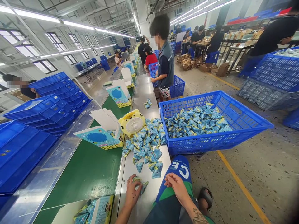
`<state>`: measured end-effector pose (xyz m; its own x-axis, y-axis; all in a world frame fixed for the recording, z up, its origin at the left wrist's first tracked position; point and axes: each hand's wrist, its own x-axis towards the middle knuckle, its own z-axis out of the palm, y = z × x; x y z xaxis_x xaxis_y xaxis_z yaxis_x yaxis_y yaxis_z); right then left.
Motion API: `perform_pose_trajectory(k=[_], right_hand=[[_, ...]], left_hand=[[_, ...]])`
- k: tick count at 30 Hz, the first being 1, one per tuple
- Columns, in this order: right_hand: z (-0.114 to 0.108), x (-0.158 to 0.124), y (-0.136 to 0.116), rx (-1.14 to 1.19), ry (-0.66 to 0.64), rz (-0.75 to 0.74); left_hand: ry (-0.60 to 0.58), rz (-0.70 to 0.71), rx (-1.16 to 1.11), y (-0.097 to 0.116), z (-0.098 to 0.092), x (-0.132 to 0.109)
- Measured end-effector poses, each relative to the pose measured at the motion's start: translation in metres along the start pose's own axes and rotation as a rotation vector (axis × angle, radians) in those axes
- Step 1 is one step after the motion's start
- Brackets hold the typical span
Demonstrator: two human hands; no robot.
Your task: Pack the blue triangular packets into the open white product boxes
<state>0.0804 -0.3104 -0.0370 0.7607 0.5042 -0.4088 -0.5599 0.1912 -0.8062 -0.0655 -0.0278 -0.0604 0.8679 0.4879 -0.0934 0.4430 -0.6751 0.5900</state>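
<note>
My left hand (133, 192) is over the metal ledge, its thumb and fingers closed on a small blue-and-yellow pyramid-shaped packet (144, 187). The fingers partly cover this packet. Above my lap, my right hand (177, 186) has its fingers curled together, with nothing visible in them. A loose pile of similar packets (147, 140) lies on the ledge just beyond my left hand. Many more fill a blue basket (198, 143) at the right. An open display box (106, 202) with packets inside stands at the lower left, near my left forearm.
A yellow animal-shaped fan (133, 123) stands behind the pile. Open display boxes (100, 137) line the green conveyor belt (93, 169). Blue crates (25, 155) are stacked at the left. A person in a vest (166, 62) stands farther along the ledge (142, 90).
</note>
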Motion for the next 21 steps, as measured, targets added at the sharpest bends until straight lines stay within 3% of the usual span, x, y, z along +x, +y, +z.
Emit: perform_pose_trajectory(k=[4,9,14,21], right_hand=[[0.000,0.000,0.000,-0.004,-0.012,0.004],[-0.001,0.000,0.000,-0.004,-0.015,0.009],[-0.001,-0.001,0.000,0.002,-0.018,0.008],[0.002,0.000,-0.004,-0.009,-0.001,0.001]], left_hand=[[0.013,-0.168,-0.005,0.003,-0.002,0.004],[0.066,-0.078,0.122,0.000,-0.012,-0.001],[0.007,-0.027,0.238,-0.008,-0.021,-0.006],[0.008,0.049,0.170,-0.018,-0.019,-0.005]])
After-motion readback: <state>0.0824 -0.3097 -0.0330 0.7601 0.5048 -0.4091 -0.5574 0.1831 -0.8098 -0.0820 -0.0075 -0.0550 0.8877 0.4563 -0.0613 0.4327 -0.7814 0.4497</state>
